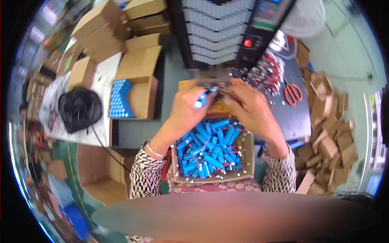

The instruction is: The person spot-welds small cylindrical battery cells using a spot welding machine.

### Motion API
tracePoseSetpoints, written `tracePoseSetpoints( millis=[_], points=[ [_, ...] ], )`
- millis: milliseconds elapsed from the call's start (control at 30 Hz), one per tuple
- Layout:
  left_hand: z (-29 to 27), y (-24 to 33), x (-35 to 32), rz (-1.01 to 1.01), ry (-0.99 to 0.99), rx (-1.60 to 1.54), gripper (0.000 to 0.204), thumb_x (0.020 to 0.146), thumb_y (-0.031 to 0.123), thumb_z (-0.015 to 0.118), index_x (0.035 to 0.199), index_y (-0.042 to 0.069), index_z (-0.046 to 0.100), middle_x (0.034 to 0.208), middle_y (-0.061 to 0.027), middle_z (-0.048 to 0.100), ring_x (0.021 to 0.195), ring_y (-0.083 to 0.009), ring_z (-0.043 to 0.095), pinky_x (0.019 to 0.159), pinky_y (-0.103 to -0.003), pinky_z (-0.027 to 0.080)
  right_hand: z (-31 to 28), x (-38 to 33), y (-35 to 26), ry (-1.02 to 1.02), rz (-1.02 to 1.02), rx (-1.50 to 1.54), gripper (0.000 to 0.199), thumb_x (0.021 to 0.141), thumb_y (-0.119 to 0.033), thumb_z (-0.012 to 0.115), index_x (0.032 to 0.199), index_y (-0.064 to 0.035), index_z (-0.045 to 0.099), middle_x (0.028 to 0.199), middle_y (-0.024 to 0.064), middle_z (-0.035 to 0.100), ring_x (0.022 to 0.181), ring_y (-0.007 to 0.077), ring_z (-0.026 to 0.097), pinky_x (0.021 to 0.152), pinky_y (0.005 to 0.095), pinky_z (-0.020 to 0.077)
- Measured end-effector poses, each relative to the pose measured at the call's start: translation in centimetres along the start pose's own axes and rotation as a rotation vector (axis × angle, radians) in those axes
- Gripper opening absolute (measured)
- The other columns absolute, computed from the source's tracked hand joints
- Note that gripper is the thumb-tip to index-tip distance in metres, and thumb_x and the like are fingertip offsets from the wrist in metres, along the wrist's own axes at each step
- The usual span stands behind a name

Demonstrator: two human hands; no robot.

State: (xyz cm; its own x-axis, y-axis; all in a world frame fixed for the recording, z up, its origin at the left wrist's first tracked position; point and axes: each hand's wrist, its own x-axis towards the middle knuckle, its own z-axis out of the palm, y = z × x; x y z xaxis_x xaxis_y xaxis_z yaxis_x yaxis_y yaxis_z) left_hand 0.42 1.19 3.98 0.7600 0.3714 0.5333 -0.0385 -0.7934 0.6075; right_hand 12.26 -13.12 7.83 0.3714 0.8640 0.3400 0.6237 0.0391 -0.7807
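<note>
My left hand [184, 106] is wrapped round a blue cylindrical battery cell [200, 101], its end poking out between the fingers. It is close under the front of a tall machine [216, 32]. Opposite it, my right hand [253, 106] has its fingers curled in toward the cell, near a thin dark wire [230, 97]. Blur hides what those fingertips pinch. Between and beneath the hands shows a yellow-orange block [219, 107]. Against my lap sits an open carton [248, 170] heaped with blue battery cells [212, 150] that carry red and black leads with white connectors.
Left on the bench, an open cardboard box [146, 97] holds rows of blue-and-white cells [120, 99]. A black bag [80, 109] lies farther left. Right of the machine are a pile of wire leads [269, 73] and orange-handled scissors [292, 94]. Cardboard pieces [330, 141] heap up beyond.
</note>
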Motion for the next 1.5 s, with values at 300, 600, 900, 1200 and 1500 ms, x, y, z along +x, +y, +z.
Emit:
tracePoseSetpoints(
  millis=[300,600,900,1200,1500],
  points=[
    [-2.5,0.4,-0.2,-0.035,-0.159,-0.150,0.016,0.075,0.010,0.069,0.085,0.000,0.062,0.081,-0.0150,0.062,0.078,-0.0334,0.062,0.070,-0.040,0.050,0.4,-5.1,-0.9,0.017,0.198,-0.333,0.015,0.090,-0.002,0.054,0.104,0.0002,0.052,0.084,0.0192,0.063,0.068,0.0355,0.062,0.059,0.0369,0.0494],
    [-1.6,0.1,0.7,0.054,0.028,-0.194,0.019,0.075,0.010,0.068,0.090,0.000,0.061,0.083,-0.0165,0.062,0.077,-0.0335,0.061,0.068,-0.040,0.050,2.9,-3.5,-1.2,0.035,-0.148,-0.556,0.028,0.081,0.003,0.058,0.108,-0.0003,0.053,0.096,0.0177,0.060,0.075,0.0348,0.062,0.057,0.0386,0.0486],
    [-0.1,0.0,0.6,0.094,0.033,-0.150,0.020,0.073,0.002,0.071,0.092,0.003,0.065,0.089,-0.0133,0.062,0.079,-0.0336,0.061,0.067,-0.037,0.050,1.5,-0.8,0.7,0.167,0.284,0.308,0.011,0.087,-0.005,0.059,0.094,0.0031,0.062,0.093,0.0088,0.064,0.075,0.0090,0.056,0.063,0.0241,0.0460],
    [0.1,0.8,-0.3,0.079,0.041,-0.121,0.030,0.072,-0.004,0.068,0.099,0.006,0.063,0.093,-0.0127,0.063,0.078,-0.0335,0.063,0.065,-0.036,0.050,1.7,0.1,-0.1,0.127,0.239,0.190,0.016,0.086,-0.012,0.063,0.087,0.0042,0.061,0.072,0.0029,0.057,0.061,0.0055,0.045,0.052,0.0245,0.0371],
    [0.0,0.5,-0.2,0.058,0.016,-0.104,0.030,0.071,-0.006,0.068,0.098,0.006,0.063,0.093,-0.0129,0.063,0.079,-0.0341,0.063,0.065,-0.036,0.050,2.5,0.6,0.8,0.172,0.180,0.163,0.016,0.084,-0.011,0.061,0.087,0.0051,0.062,0.066,0.0112,0.059,0.058,0.0144,0.053,0.054,0.0300,0.0413]
  ],
)
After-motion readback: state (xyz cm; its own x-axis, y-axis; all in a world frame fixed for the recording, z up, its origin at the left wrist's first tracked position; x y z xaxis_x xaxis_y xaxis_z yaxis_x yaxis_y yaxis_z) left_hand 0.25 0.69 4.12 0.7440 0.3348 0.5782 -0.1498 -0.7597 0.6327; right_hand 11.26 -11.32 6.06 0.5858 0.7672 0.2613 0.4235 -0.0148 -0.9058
